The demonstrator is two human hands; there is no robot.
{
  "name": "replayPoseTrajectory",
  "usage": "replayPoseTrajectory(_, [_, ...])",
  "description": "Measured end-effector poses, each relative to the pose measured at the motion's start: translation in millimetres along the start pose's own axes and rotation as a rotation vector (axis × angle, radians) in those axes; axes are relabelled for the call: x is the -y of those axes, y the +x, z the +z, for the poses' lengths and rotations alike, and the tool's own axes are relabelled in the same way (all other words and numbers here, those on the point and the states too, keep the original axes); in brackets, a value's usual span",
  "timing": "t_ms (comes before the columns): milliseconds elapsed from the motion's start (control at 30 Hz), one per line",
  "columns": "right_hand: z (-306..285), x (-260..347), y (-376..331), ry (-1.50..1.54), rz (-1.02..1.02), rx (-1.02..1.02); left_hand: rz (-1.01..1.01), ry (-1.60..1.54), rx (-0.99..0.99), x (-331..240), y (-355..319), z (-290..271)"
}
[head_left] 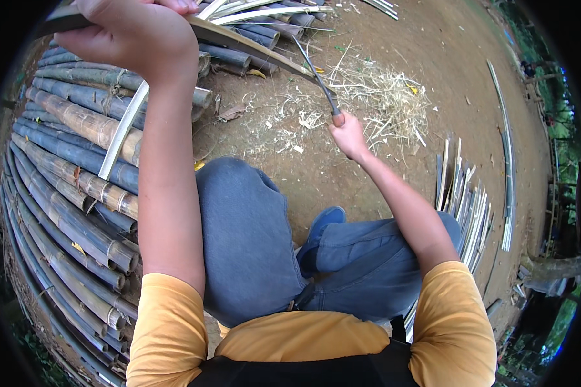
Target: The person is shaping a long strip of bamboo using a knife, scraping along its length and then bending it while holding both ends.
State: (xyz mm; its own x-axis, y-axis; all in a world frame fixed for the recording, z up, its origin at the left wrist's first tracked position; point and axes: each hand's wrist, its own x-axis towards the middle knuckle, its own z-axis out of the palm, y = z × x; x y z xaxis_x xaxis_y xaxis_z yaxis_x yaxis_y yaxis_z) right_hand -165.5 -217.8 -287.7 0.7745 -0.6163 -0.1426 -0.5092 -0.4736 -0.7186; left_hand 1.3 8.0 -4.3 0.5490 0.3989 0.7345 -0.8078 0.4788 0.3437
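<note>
My left hand (126, 35), raised at the upper left, is closed round a long, dark-skinned bamboo strip (255, 48). The strip slopes down to the right, and its far end lies against a knife blade (316, 74). My right hand (348, 135) grips this knife by its wooden handle (337, 119), with the narrow blade slanting up and left. Whether the edge has bitten into the strip cannot be made out. Below the blade and to its right, pale bamboo shavings (387, 97) are heaped on the ground.
Stacked bamboo poles (77, 174) fill the left side, with a pale split strip (124, 132) across them. Split strips (471, 206) stand bundled beside my right knee, and longer strips (507, 155) lie farther right. My bent legs (245, 238) are below my hands, over bare earth (432, 51).
</note>
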Motion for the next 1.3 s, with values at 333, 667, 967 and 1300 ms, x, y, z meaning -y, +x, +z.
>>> replayPoseTrajectory(333, [-6, 48, -20, -0.217, 0.033, 0.066, -0.062, 0.073, -0.177, 16, 14, -23])
replayPoseTrajectory(667, [-33, -29, 12, -0.3, 0.38, 0.199, 0.014, 0.263, -0.169, 19, 2, -20])
replayPoseTrajectory(967, [-8, 21, -1, -0.194, -0.064, -0.018, -0.068, -0.01, -0.191, 3, 0, -5])
replayPoseTrajectory(1300, [3, 14, 0, -0.139, -0.038, 0.0, -0.05, 0.162, -0.255, 2, -1, 7])
